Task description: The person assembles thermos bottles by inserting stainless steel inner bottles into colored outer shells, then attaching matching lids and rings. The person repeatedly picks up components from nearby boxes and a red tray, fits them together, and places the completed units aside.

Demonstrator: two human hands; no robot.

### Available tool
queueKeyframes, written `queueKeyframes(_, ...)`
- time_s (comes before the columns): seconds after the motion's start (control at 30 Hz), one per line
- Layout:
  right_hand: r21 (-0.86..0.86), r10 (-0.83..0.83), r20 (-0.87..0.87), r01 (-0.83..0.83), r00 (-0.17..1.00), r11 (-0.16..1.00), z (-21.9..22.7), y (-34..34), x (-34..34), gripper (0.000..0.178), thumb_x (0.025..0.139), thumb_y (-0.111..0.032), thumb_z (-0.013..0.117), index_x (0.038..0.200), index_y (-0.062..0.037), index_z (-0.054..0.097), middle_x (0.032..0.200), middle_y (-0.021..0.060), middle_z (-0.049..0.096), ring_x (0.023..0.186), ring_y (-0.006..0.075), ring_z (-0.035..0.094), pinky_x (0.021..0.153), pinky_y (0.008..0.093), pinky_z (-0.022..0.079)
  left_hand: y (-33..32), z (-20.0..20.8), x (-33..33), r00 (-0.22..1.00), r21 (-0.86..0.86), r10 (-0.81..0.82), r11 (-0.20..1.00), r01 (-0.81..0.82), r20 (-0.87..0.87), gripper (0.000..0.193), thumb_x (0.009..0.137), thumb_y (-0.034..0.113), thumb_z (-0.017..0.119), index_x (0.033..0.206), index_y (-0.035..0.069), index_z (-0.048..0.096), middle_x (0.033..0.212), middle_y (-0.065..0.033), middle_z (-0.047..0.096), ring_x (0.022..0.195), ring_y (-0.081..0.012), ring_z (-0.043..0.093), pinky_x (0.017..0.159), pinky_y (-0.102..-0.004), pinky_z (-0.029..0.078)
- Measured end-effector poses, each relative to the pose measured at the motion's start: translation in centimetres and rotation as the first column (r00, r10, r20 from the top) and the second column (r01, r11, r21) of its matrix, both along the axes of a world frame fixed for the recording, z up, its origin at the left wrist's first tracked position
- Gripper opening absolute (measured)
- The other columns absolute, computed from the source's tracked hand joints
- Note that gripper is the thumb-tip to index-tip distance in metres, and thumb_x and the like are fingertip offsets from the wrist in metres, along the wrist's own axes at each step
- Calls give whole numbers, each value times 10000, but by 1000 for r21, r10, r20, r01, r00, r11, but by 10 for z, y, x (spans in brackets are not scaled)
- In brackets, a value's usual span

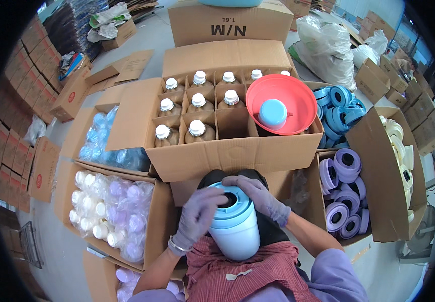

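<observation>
A pale blue jug (235,234) stands upright between my legs, against a red checked apron (227,267). On its top sits a brighter blue ring-shaped lid (235,211) with a dark round hole. Both my hands wear thin lilac gloves. My right hand (258,195) curves over the lid's far right rim, fingers pressed to it. On the other side, my left hand (197,214) reaches over the lid's left edge with fingers stretched and slightly blurred. Whether its fingertips touch the lid, I cannot tell.
Ahead is a divided carton (227,156) of white-capped bottles (198,100), with a red basin (305,108) holding a blue cup (272,113). Bagged caps (109,221) fill a left box. Purple rings (348,201), blue rings (339,118) and cream rings (403,156) lie at right.
</observation>
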State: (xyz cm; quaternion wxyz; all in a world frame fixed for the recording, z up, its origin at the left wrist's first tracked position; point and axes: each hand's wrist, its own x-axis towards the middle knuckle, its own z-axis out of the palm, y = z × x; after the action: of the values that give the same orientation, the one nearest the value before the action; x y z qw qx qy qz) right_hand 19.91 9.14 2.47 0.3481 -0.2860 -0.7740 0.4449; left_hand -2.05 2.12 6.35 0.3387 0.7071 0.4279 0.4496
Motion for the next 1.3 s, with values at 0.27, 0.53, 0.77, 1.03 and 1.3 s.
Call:
queueKeyframes(0.27, 157, -295, 78, 281, 952, 947, 38, -19, -13, 246, 952, -69, 469, 1053, 58, 654, 1160, 261, 637, 1087, 387, 620, 929, 400, 504, 29, -21, 1, 983, 66, -37, 997, 25, 182, 222, 949, 158, 519, 994, 13, 680, 1157, -194, 689, 1226, -371, 594, 1041, -433, 467)
queueKeyframes(0.53, -145, -181, -11, 178, 983, 973, 9, -24, -8, 205, 918, -49, 509, 1068, 37, 619, 1201, 255, 630, 1153, 366, 603, 955, 403, 498, 13, -32, -4, 997, 16, -24, 1000, 23, 79, 212, 956, 119, 504, 1047, 19, 668, 1160, -196, 680, 1229, -395, 579, 1061, -460, 447)
queueKeyframes(0.77, -457, 75, -347, -239, 935, 857, -16, 0, 7, 442, 990, -301, 465, 1294, -13, 608, 1425, 161, 526, 1316, 280, 466, 1150, 405, 303, -15, -18, 19, 938, 83, 151, 988, -132, -311, 311, 916, 82, 580, 1217, 5, 584, 1253, -195, 574, 1186, -398, 543, 1069, -458, 416)
queueKeyframes(1.03, 450, -240, 523, -26, 818, 892, 101, -123, 70, 573, 859, -387, 694, 1370, -164, 565, 1095, 133, 616, 881, 305, 640, 773, 404, 540, 3, -92, 49, 901, 325, 306, 924, -203, -308, 440, 964, 206, 567, 1318, -50, 515, 1331, -260, 521, 1213, -437, 512, 1062, -471, 404)
queueKeyframes(1.3, -378, -202, 645, 538, 737, 754, -25, -147, 181, 528, 1009, -462, 406, 1287, -50, 584, 981, 244, 689, 1003, 319, 667, 849, 420, 523, -73, -38, 52, 944, -257, -310, 909, 328, 109, 366, 855, 139, 726, 1172, -1, 610, 1084, -144, 683, 1085, -293, 638, 1028, -390, 451)
